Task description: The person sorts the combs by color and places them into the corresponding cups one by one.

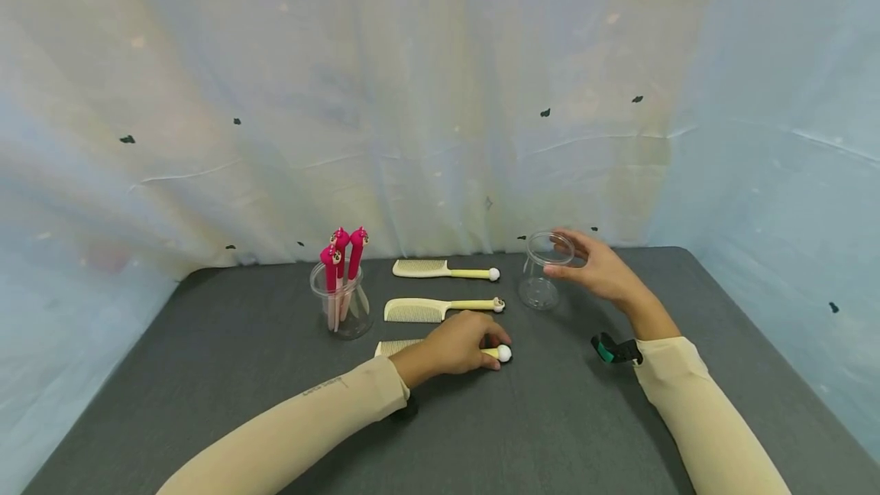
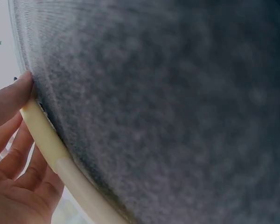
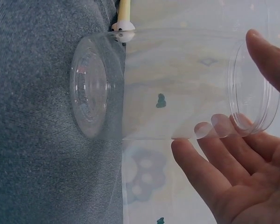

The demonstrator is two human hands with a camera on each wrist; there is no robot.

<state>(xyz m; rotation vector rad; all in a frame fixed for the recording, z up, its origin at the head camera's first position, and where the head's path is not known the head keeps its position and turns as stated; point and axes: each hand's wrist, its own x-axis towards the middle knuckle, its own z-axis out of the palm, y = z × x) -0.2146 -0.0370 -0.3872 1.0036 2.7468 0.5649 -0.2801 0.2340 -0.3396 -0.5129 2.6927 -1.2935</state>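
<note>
My left hand (image 1: 462, 344) is over the nearest cream comb (image 1: 397, 347), thumb and fingers at its yellow handle near the white knob (image 1: 505, 353). In the left wrist view the thumb (image 2: 23, 88) lies against the handle (image 2: 44, 135), with the other fingers behind it. The comb lies along the table. My right hand (image 1: 600, 270) holds a clear plastic jar (image 1: 538, 292) near its rim, thumb on one side and fingers on the other. The jar stands upright with nothing inside, its base (image 3: 88, 88) at the tabletop in the right wrist view.
Two more cream combs, a middle one (image 1: 415, 310) and a far one (image 1: 421, 269), lie parallel behind the nearest. To the left stands another clear jar (image 1: 357, 325) holding pink-topped sticks (image 1: 355, 254) with figure heads. A patterned curtain (image 1: 440, 98) hangs behind the dark table (image 1: 536, 426).
</note>
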